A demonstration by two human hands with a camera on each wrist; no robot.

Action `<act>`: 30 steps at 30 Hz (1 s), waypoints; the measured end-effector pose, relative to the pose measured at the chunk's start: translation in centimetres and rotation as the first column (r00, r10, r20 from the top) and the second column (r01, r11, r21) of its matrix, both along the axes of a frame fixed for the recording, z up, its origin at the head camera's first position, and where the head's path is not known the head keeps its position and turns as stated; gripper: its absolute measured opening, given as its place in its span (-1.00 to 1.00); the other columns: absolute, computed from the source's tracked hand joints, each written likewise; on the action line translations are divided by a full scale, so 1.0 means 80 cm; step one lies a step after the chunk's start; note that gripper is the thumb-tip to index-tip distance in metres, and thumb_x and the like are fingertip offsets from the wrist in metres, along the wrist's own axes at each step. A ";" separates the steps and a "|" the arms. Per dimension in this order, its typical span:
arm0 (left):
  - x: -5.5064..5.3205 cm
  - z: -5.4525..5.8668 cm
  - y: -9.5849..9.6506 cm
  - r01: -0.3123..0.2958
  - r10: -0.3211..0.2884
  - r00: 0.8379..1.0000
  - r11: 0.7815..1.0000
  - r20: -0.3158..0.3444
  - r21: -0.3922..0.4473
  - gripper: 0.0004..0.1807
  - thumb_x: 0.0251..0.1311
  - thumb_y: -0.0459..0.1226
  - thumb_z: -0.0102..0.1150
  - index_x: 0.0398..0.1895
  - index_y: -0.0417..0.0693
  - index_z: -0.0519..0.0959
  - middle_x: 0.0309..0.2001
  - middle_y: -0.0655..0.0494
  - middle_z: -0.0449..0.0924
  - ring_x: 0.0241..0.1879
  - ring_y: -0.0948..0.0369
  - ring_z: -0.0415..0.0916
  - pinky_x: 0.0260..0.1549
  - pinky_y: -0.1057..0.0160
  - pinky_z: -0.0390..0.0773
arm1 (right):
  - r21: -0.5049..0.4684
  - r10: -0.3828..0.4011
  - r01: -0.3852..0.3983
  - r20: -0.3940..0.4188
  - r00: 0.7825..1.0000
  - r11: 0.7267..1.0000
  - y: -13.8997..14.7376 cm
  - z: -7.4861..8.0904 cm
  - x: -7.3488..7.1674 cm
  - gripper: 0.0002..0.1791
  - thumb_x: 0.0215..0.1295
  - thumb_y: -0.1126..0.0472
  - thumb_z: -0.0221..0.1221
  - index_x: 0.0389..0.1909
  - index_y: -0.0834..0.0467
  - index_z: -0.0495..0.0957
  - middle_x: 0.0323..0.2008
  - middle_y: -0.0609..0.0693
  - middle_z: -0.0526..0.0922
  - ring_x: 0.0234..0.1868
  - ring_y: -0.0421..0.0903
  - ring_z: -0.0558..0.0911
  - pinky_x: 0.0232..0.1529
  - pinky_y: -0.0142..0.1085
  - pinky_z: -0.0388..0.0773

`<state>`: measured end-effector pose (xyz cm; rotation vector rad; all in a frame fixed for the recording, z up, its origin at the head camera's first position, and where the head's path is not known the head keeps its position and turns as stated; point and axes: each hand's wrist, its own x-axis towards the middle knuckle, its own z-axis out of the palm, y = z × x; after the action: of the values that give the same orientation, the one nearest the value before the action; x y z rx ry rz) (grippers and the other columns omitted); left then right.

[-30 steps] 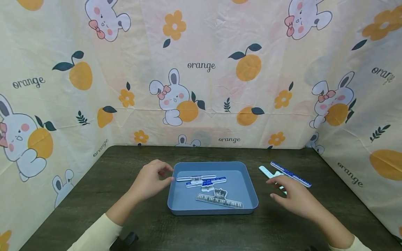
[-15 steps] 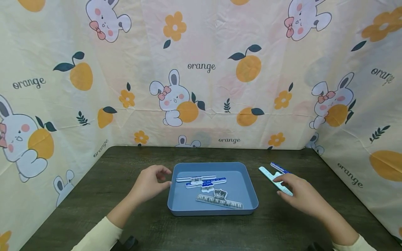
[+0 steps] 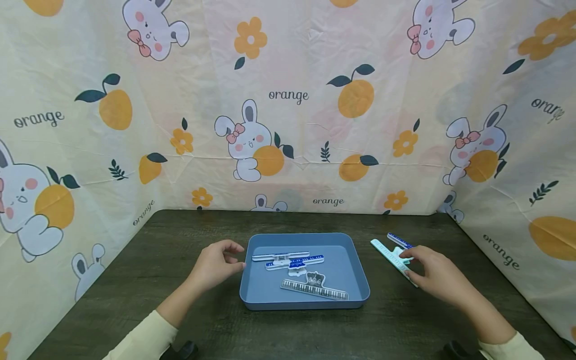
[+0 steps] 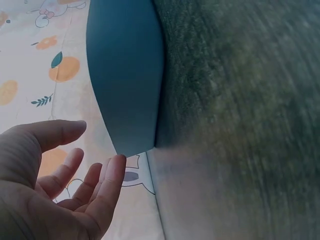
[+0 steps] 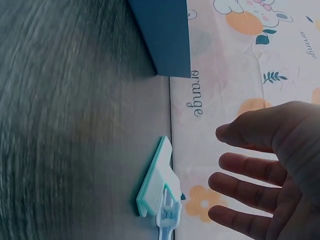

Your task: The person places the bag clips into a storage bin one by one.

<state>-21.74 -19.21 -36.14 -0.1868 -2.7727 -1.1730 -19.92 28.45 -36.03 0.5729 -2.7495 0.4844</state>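
Observation:
My right hand [image 3: 438, 272] hovers at a mint ruler-shaped clip [image 3: 384, 251] on the table, its fingertips overlapping the clip's grip part in the head view. In the right wrist view, the fingers [image 5: 245, 167] are spread with nothing between them, apart from the mint clip [image 5: 156, 182]. A blue ruler-shaped clip [image 3: 398, 240] lies just behind, partly hidden by that hand. My left hand [image 3: 216, 262] has relaxed fingers right at the left wall of the blue-grey tray [image 3: 306, 304]; it holds nothing.
Inside the tray lie a white-and-blue clip [image 3: 265, 257], a blue clip [image 3: 312, 259] and a piano-key clip [image 3: 299, 286]. The dark wood table [image 3: 306, 335] meets a curtain [image 3: 310, 130] printed with rabbits and oranges at the back and sides.
My right hand has shifted to the right and slightly back toward me, uncovering more of the mint clip. It now hides part of the blue one. The left hand has drifted slightly down.

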 end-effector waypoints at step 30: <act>-0.016 -0.011 0.004 -0.174 -0.057 0.885 0.880 0.461 0.442 -0.40 0.16 -0.52 0.19 0.31 -0.26 0.32 0.16 -0.33 0.36 -0.07 -0.07 0.53 -0.37 0.02 0.67 | 0.146 -0.015 -0.006 0.145 0.989 0.989 -0.001 -0.004 -0.058 -0.46 -0.11 0.25 0.49 -0.07 0.37 0.56 -0.18 0.24 0.58 -0.26 0.07 0.59 -0.29 0.00 0.54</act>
<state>-23.02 -18.91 -37.00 0.2669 -2.6972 -2.0631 -24.60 28.36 -36.34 0.5871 -2.9435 0.3376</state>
